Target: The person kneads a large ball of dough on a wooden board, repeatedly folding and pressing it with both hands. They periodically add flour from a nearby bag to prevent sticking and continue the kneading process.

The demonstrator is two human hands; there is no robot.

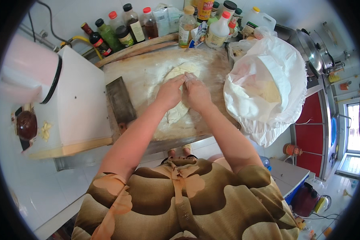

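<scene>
A flattened, pale piece of dough (179,112) lies lengthwise on a floury wooden board (142,67). My left hand (170,91) is on the middle of the dough, fingers together and pointing away from me. Alongside it, my right hand (198,91) bears on the dough's right side, its fingers dusted with flour. The fingertips of both hands meet near the upper part of the dough. My palms and the dough beneath them are hidden. Left of the dough, a cleaver (120,99) with a broad dark blade lies on the board, its handle towards me.
Behind the board lie wooden rolling pins (138,51), with several bottles (134,25) beyond. To the right stands an open white sack (265,111) with pale contents. A white cabinet (82,99) borders the left side. Metal pots (309,49) stand at far right.
</scene>
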